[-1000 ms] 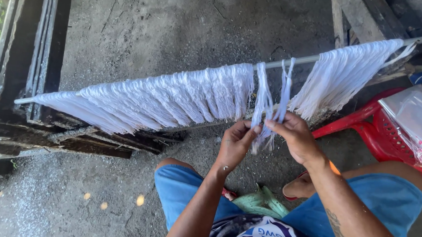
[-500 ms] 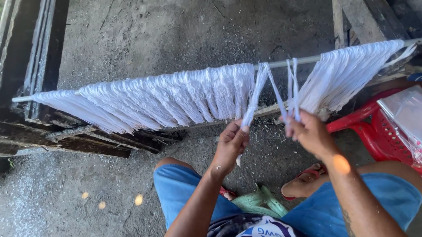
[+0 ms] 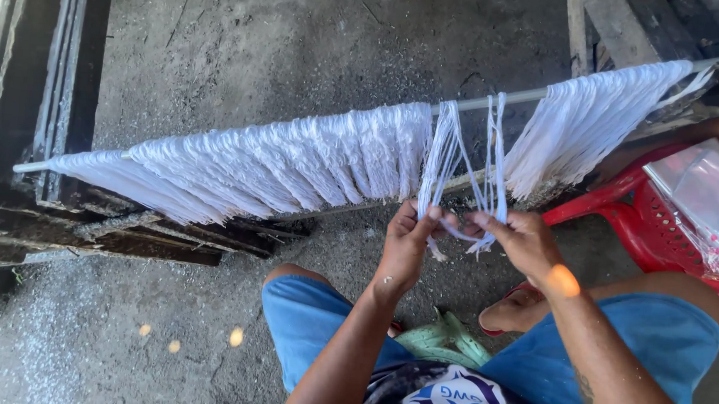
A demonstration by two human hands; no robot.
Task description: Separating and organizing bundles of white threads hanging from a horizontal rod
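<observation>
Strands of white cord hang in two thin bunches from a pale rod that runs slantwise across the view, higher at the right; the left hand is closed with thumb and fingertips pinching the lower end of the left bunch, and the right hand is closed in the same way on the lower end of the right bunch; the two hands are near each other below the rod, and a loose length of cord loops between them; the short ends of the strands dangle just under the fingers; on either side of this gap the rod carries thick white fringes, a long one to the left and a shorter one to the right, all draped toward the person; the rod's left end rests on dark weathered timber, its right end near wooden planks; the floor is rough grey concrete dusted with pale specks; a red plastic chair stands at the right, holding clear plastic bags; the person wears blue shorts, and a green sandal lies between the knees
</observation>
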